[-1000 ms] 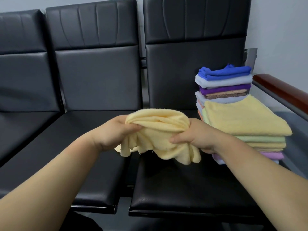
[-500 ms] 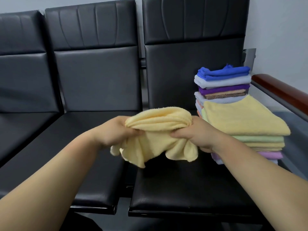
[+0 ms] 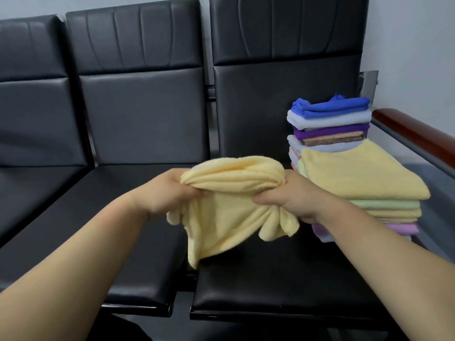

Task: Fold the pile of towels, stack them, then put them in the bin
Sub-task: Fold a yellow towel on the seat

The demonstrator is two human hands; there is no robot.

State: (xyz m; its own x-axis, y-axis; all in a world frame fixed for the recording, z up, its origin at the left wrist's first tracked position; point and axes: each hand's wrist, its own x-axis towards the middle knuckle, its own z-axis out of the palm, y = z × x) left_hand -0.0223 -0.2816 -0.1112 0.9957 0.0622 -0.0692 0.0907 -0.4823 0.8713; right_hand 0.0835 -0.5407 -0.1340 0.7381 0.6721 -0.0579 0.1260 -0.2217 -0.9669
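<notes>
Row of black padded seats (image 3: pixel 283 279), folded towel stacks (image 3: pixel 357 168) on the rightmost seat

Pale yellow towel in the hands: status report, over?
Left hand and right hand both grip the crumpled pale yellow terry towel, unfolded, over the black padded seat. Folded towel stacks at right. Nothing in the way; no bin visible.

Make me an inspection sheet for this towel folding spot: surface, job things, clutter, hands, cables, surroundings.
Surface: row of black padded leather seats; the towels sit on the rightmost one.
Job's things: crumpled pale yellow towel held above the seat; front stack of folded towels, yellow on top; rear stack topped by a blue towel; bin not in view.
Clutter: nothing seen.
Grippers: left hand and right hand each grip one end of the crumpled towel.
Cables: nothing seen.
Surroundings: reddish-brown wooden armrest at right; pale grey wall behind.
</notes>
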